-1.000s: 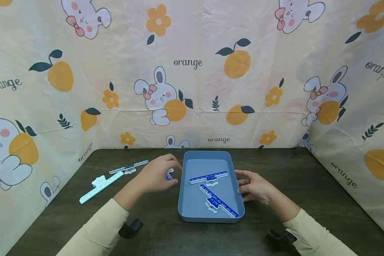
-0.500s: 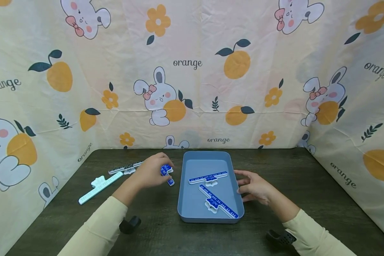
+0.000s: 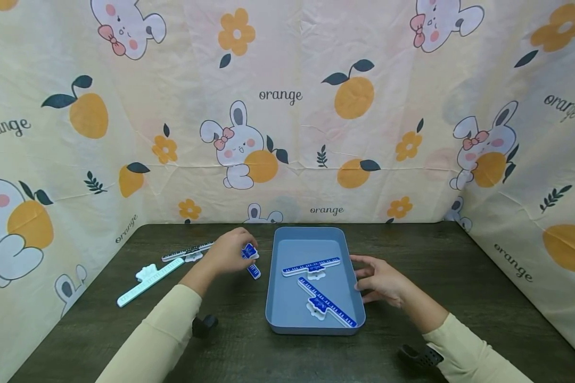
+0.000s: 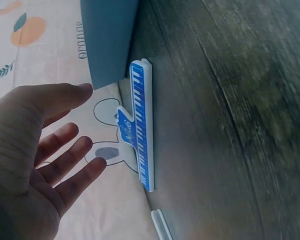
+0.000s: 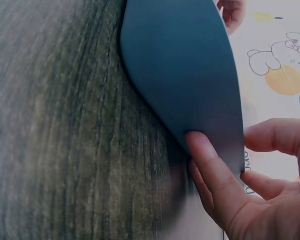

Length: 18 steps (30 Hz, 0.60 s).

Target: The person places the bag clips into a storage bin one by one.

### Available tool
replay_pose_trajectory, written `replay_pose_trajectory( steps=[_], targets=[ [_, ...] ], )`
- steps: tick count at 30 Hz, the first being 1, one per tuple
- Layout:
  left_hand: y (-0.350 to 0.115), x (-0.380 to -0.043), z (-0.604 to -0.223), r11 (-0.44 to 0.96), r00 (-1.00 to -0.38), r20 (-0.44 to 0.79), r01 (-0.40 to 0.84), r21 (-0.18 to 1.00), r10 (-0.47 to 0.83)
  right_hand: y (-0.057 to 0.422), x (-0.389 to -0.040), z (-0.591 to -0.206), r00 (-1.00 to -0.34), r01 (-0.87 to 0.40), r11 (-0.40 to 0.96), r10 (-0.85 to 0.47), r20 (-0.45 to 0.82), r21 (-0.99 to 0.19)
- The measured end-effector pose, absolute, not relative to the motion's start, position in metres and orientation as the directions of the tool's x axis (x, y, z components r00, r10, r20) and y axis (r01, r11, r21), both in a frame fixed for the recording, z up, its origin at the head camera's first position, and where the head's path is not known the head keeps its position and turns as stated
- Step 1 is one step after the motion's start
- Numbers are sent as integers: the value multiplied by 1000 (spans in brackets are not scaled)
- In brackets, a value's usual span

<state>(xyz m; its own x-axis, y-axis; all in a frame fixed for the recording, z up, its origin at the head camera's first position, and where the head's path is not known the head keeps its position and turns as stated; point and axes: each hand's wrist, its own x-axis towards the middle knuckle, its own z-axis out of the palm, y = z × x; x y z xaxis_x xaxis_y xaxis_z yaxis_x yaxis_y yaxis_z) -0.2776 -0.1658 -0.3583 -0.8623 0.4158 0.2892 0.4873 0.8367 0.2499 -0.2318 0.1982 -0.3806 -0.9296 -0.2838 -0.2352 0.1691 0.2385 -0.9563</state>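
My left hand (image 3: 230,251) is beside a blue-and-white long clip (image 3: 254,271) with a piano-key pattern, which it partly hides in the head view. In the left wrist view the thumb and fingers (image 4: 72,177) are spread apart, with a gap between them and the clip (image 4: 140,127) on the dark table. My right hand (image 3: 380,279) touches the right wall of a blue-grey tray (image 3: 270,298), its fingertips (image 5: 202,145) against the outer side. Inside the tray lie two more blue piano-key clips, one (image 3: 311,266) farther back and one (image 3: 333,307) near the front.
Left of my left hand, a pale mint clip (image 3: 150,282) and a black-and-white clip (image 3: 187,251) lie close together on the dark wooden table (image 3: 239,340). A printed cloth (image 3: 306,138) hangs behind and along both sides.
My left hand has drawn back leftward from the tray, and more of the blue clip beside it shows. The right hand stays at the tray's wall.
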Motion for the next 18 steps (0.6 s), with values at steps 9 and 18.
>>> replay_pose_trajectory(
  steps=[9,18],
  targets=[
    [-158,-295,-365,868,-894,204,440,232,398,197,-232,-380,-930,175,238,-280,-240,-955],
    [-155,-311,-375,901,-922,151,382,206,357,198,-232,-381,-930,167,233,-285,-232,-958]
  ],
)
